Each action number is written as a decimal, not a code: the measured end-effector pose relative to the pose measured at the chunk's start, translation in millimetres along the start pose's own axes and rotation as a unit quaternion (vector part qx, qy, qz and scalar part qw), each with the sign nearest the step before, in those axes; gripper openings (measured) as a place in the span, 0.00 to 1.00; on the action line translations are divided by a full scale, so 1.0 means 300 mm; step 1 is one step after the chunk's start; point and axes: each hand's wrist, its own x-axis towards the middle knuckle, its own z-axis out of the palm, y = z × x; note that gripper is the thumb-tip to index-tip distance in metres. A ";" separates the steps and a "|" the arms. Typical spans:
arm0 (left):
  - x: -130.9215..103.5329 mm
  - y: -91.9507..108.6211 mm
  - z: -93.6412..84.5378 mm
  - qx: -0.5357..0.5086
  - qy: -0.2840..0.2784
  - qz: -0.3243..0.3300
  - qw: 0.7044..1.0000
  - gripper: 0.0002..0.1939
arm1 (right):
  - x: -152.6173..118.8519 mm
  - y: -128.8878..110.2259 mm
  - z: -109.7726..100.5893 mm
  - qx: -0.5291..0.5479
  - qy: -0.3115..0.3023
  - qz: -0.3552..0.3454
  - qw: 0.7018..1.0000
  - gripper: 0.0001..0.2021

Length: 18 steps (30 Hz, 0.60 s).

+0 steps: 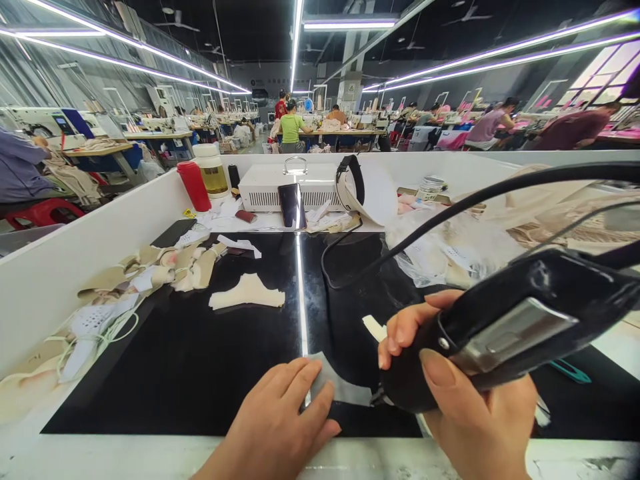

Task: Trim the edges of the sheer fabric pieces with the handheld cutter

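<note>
My right hand [470,393] is wrapped round a black corded handheld power tool [515,327] with a silver plate on its side. Its narrow tip touches or nearly touches the right end of a curved grey piece of material [345,387]. My left hand [287,407] lies over the left end of that piece, fingers stretched out and pressing it onto the black mat [200,373]. A small cream strip [374,328] lies just beyond my right hand, partly hidden. Farther off on the mat is a cream cut piece [247,292] with a curved outline.
Beige and white fabric pieces [195,267] line the left side. A white vented box [265,183], a phone [292,205], a red cup [193,185] and a visor [365,190] stand at the back. Plastic-wrapped material [445,247] and the thick cord [430,227] occupy the right.
</note>
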 end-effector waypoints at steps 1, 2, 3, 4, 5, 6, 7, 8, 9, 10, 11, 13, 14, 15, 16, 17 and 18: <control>-0.001 0.000 0.001 -0.001 0.002 -0.001 1.000 0.21 | -0.001 0.002 -0.004 -0.001 -0.001 0.001 1.000 0.14; -0.001 0.000 0.002 -0.003 0.003 -0.001 1.000 0.21 | -0.001 0.004 -0.007 -0.001 -0.003 0.000 1.000 0.15; 0.000 0.001 0.003 -0.005 0.002 0.000 1.000 0.21 | 0.000 0.005 -0.010 0.000 -0.002 -0.003 1.000 0.15; 0.001 0.002 0.003 -0.008 0.001 0.000 1.000 0.20 | 0.001 0.004 -0.011 0.000 0.000 -0.006 1.000 0.15; 0.004 0.003 0.002 -0.013 -0.003 -0.001 1.000 0.20 | 0.004 0.002 -0.011 -0.001 0.004 -0.008 1.000 0.16; 0.008 0.004 -0.001 -0.021 -0.009 -0.003 1.000 0.19 | 0.007 -0.002 -0.010 -0.002 0.010 -0.008 1.000 0.16; 0.013 0.005 -0.005 -0.032 -0.015 -0.009 0.999 0.18 | 0.010 -0.006 -0.006 -0.002 0.018 -0.007 1.000 0.16; 0.017 0.004 -0.011 -0.047 -0.023 -0.019 0.998 0.16 | 0.014 -0.011 -0.001 -0.001 0.026 -0.004 1.000 0.16; 0.021 0.003 -0.019 -0.067 -0.031 -0.031 0.997 0.15 | 0.017 -0.015 0.007 0.001 0.033 -0.002 0.999 0.16; 0.023 -0.001 -0.029 -0.088 -0.038 -0.044 0.994 0.14 | 0.021 -0.017 0.017 0.006 0.038 -0.001 0.999 0.17; 0.022 -0.006 -0.041 -0.107 -0.042 -0.057 0.992 0.13 | 0.023 -0.018 0.029 0.012 0.041 0.001 0.999 0.17; 0.009 -0.023 -0.067 -0.132 -0.042 -0.084 0.987 0.14 | 0.027 -0.014 0.059 0.029 0.036 0.003 0.999 0.18; -0.003 -0.034 -0.079 -0.137 -0.042 -0.101 0.985 0.15 | 0.027 -0.009 0.076 0.039 0.031 0.007 0.999 0.18; -0.019 -0.045 -0.091 -0.139 -0.042 -0.121 0.982 0.16 | 0.027 -0.003 0.093 0.050 0.024 0.010 0.998 0.18; -0.036 -0.056 -0.101 -0.139 -0.045 -0.143 0.979 0.17 | 0.026 0.003 0.111 0.060 0.016 0.013 0.998 0.17; -0.054 -0.065 -0.109 -0.141 -0.051 -0.165 0.975 0.19 | 0.024 0.010 0.129 0.071 0.006 0.015 0.997 0.17; -0.072 -0.073 -0.115 -0.143 -0.057 -0.187 0.970 0.21 | 0.022 0.016 0.147 0.081 -0.002 0.018 0.997 0.17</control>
